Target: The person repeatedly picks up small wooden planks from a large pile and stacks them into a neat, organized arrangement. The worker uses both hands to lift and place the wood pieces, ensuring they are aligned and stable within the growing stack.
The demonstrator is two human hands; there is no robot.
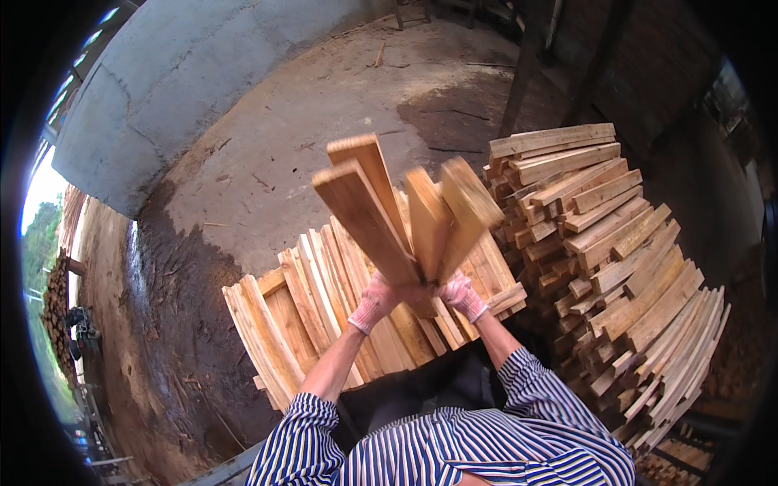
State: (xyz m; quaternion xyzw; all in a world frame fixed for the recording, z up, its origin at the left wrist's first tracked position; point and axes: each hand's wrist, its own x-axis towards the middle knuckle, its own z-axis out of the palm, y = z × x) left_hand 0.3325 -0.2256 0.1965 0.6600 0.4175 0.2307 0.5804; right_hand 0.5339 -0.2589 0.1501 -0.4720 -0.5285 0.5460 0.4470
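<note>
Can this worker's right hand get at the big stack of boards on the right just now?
Probably not while the right hand grips the raised boards together with the left hand; otherwise the stack stands close on that side.

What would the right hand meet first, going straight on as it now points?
Probably the raised boards, which the right hand seems to touch near their lower ends; depth is unclear.

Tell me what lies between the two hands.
Several held boards: their lower ends sit between the left hand and right hand, upper ends fanning apart. The head view shows this, slightly blurred.
</note>
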